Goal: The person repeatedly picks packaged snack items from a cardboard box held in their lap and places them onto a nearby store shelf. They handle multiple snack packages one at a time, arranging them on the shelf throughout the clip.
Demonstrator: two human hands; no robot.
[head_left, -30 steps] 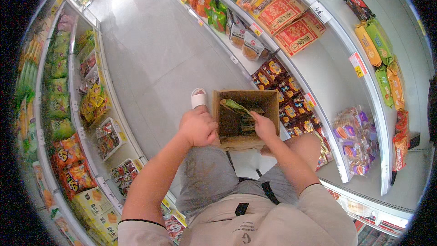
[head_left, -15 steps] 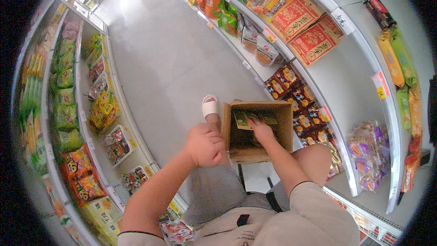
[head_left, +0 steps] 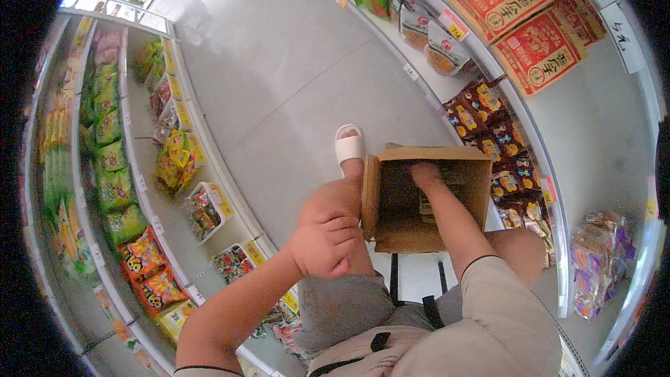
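Note:
An opened cardboard box stands between my knees, its top facing me. My right hand reaches down inside, near the far left corner, and its fingers are dim and smeared, so what they hold, if anything, is hidden. Beside my right wrist, a flat printed packet shows faintly at the box's bottom. My left hand is closed in a loose fist against my left knee, just left of the box, with nothing visible in it.
On the right, shelves hold brown snack packs, red-and-tan bags and purple-and-clear packs. Left shelves carry green bags, orange bags and white bins. A grey floor aisle runs ahead.
My right hand has moved deeper into the box's far corner; the yellow-green packet by its fingers no longer shows. The view has shifted, and my left fist stays at the knee.

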